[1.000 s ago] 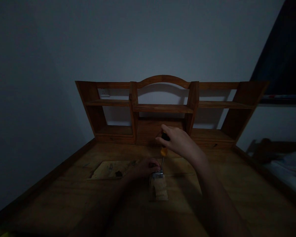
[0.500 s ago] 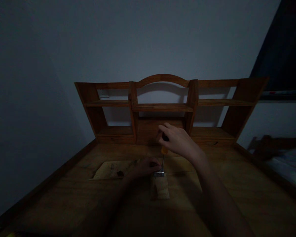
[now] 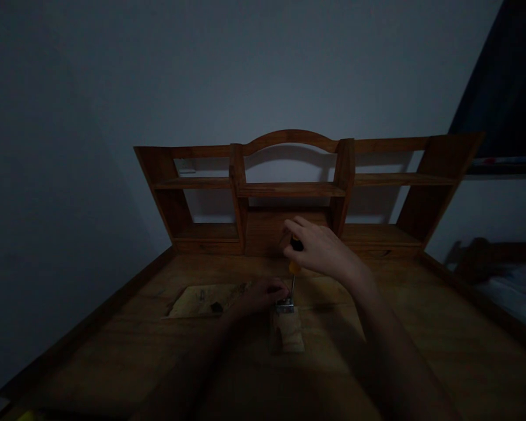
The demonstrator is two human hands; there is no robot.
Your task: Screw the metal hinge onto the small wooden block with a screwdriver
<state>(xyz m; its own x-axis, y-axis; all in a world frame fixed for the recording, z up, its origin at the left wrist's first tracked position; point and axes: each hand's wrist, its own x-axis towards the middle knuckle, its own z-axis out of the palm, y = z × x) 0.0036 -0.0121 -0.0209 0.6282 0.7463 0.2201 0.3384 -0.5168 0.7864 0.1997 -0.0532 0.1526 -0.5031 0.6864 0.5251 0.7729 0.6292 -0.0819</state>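
Note:
My right hand (image 3: 313, 245) is closed round the handle of a screwdriver (image 3: 294, 268), yellow and black, held upright. Its metal shaft points down to a small shiny metal piece, possibly a hinge (image 3: 284, 306), at the far end of a light wooden block (image 3: 289, 333). My left hand (image 3: 263, 294) is beside the metal piece, thumb and fingers pinched close together against its left side. Whatever lies between those fingertips is too small and dark to make out. The screwdriver's tip is hard to see in the dim light.
A pale, rough-edged sheet (image 3: 197, 301) with a dark spot lies left of my left hand on the wooden desk (image 3: 127, 345). Behind stands a wooden shelf unit (image 3: 291, 190) against the wall. Something yellow (image 3: 26, 416) shows at the bottom left edge.
The view has shifted slightly. Both hands stay at the metal piece, the screwdriver still upright in my right hand, whose fingers have turned a little on the handle.

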